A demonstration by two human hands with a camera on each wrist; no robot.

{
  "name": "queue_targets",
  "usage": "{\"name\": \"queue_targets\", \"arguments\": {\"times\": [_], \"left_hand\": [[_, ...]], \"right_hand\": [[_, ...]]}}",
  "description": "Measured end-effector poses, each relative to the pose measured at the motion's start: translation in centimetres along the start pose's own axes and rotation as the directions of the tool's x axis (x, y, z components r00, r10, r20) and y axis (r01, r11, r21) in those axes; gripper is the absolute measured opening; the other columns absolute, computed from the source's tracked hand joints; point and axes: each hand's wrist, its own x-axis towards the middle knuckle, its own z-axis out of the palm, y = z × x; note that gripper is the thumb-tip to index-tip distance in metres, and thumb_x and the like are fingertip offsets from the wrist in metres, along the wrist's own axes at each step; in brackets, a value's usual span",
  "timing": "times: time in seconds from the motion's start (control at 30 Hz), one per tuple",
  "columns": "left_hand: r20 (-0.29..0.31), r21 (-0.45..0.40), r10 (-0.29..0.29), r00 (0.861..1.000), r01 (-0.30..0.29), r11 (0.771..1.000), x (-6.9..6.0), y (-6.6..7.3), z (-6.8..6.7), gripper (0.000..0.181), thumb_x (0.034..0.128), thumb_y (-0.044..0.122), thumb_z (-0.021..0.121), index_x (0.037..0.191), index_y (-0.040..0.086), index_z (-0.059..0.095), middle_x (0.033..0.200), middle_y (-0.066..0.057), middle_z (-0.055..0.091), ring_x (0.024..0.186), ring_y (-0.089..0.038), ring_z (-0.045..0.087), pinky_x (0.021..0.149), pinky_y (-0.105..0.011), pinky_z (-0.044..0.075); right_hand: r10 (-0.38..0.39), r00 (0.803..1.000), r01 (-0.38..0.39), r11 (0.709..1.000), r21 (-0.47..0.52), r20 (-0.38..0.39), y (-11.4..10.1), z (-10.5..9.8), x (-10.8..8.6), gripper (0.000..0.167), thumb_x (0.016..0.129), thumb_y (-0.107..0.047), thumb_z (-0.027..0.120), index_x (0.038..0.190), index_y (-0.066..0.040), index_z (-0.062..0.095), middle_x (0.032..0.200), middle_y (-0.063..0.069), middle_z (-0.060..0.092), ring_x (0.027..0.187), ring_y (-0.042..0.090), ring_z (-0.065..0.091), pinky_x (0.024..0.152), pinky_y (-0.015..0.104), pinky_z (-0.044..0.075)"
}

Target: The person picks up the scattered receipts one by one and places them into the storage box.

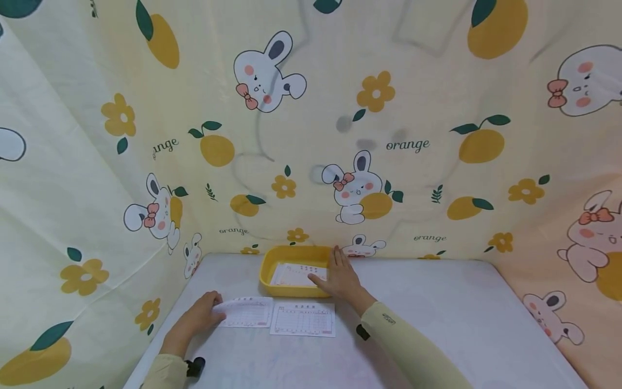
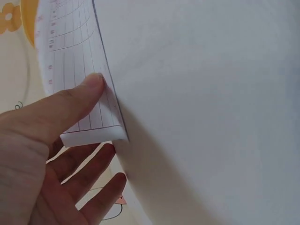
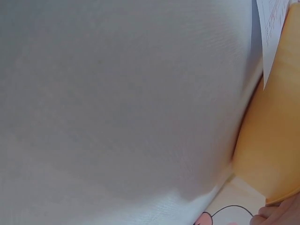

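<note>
My left hand (image 1: 198, 316) pinches the left end of a white printed form (image 1: 250, 312), thumb on top and fingers beneath. In the left wrist view that end of the form (image 2: 96, 110) bends up, showing ruled columns. A second printed form (image 1: 303, 320) lies flat just to its right. Behind them stands a yellow plastic basket (image 1: 296, 292) holding several printed sheets (image 1: 291, 274). My right hand (image 1: 344, 278) touches the basket's right end, fingers straight along the rim and thumb spread over the sheets. In the right wrist view only some fingers (image 3: 281, 213) show, beside the basket's edge.
A white-covered table (image 1: 427, 319) bears everything. Behind it and at both sides hangs a cloth curtain (image 1: 301, 129) printed with rabbits and oranges; the basket stands close to its back part. A dark wrist device (image 1: 196, 367) sits on the left wrist, another (image 1: 362, 332) on the right.
</note>
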Motion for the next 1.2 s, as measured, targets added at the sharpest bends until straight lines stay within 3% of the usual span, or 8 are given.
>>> {"name": "queue_targets", "arguments": {"times": [0.17, 0.33, 0.5, 0.73, 1.0, 1.2], "left_hand": [[0.001, -0.013, -0.019, 1.0, 0.019, 1.0, -0.2, -0.1, -0.5, 0.032, 0.092, 0.007, 0.083, 0.109, 0.007, 0.057, 0.107, -0.009, 0.068, 0.095, -0.025, 0.061, 0.093, -0.054, 0.055], [0.017, -0.047, -0.059, 0.998, 0.059, 0.997, -0.6, 0.1, -1.0, 0.036, 0.0957, 0.008, 0.08, 0.119, 0.009, 0.053, 0.112, -0.01, 0.069, 0.093, -0.023, 0.062, 0.087, -0.047, 0.057], [0.014, -0.15, -0.08, 0.997, 0.081, 0.985, -0.9, 0.3, -1.6, 0.041, 0.0982, 0.006, 0.075, 0.131, 0.008, 0.051, 0.111, -0.011, 0.068, 0.093, -0.022, 0.063, 0.083, -0.042, 0.057], [-0.024, -0.274, -0.085, 0.996, 0.075, 0.959, -1.1, 0.6, -2.3, 0.043, 0.0993, 0.006, 0.076, 0.137, 0.003, 0.054, 0.113, -0.01, 0.073, 0.099, -0.022, 0.068, 0.089, -0.043, 0.06], [-0.078, -0.25, -0.096, 0.992, 0.074, 0.965, -1.1, 1.2, -2.7, 0.027, 0.1045, 0.012, 0.071, 0.127, -0.001, 0.067, 0.108, -0.005, 0.073, 0.096, -0.019, 0.067, 0.087, -0.041, 0.06], [-0.115, -0.27, -0.097, 0.989, 0.063, 0.961, -1.4, 1.1, -2.9, 0.024, 0.1062, 0.016, 0.069, 0.126, 0.003, 0.072, 0.118, -0.011, 0.074, 0.096, -0.02, 0.07, 0.085, -0.04, 0.061]], "right_hand": [[0.006, 1.0, -0.006, 1.0, -0.007, -0.004, 0.0, 0.2, 0.0, 0.124, 0.095, -0.087, 0.041, 0.169, 0.007, 0.007, 0.178, 0.025, 0.003, 0.166, 0.039, 0.009, 0.133, 0.051, 0.016], [0.007, 1.0, -0.007, 1.0, -0.011, -0.004, 0.0, 0.2, 0.0, 0.124, 0.095, -0.087, 0.041, 0.169, 0.007, 0.006, 0.178, 0.025, 0.003, 0.166, 0.039, 0.009, 0.133, 0.051, 0.016], [0.004, 1.0, -0.005, 1.0, -0.005, -0.011, 0.0, 0.3, 0.0, 0.124, 0.095, -0.087, 0.042, 0.169, 0.007, 0.009, 0.178, 0.025, 0.004, 0.166, 0.04, 0.01, 0.133, 0.052, 0.017], [0.005, 1.0, -0.005, 1.0, 0.007, -0.011, 0.0, 0.2, -0.1, 0.124, 0.095, -0.087, 0.043, 0.169, 0.007, 0.009, 0.178, 0.024, 0.004, 0.166, 0.04, 0.01, 0.133, 0.052, 0.018], [0.009, 1.0, -0.009, 1.0, 0.0, -0.011, -0.1, 0.0, -0.1, 0.122, 0.096, -0.085, 0.044, 0.168, 0.008, 0.01, 0.178, 0.025, 0.006, 0.165, 0.04, 0.011, 0.133, 0.052, 0.019], [0.008, 1.0, -0.008, 1.0, 0.003, -0.013, 0.0, 0.2, 0.0, 0.123, 0.095, -0.085, 0.044, 0.169, 0.007, 0.009, 0.178, 0.025, 0.005, 0.166, 0.04, 0.01, 0.133, 0.051, 0.018]]}}
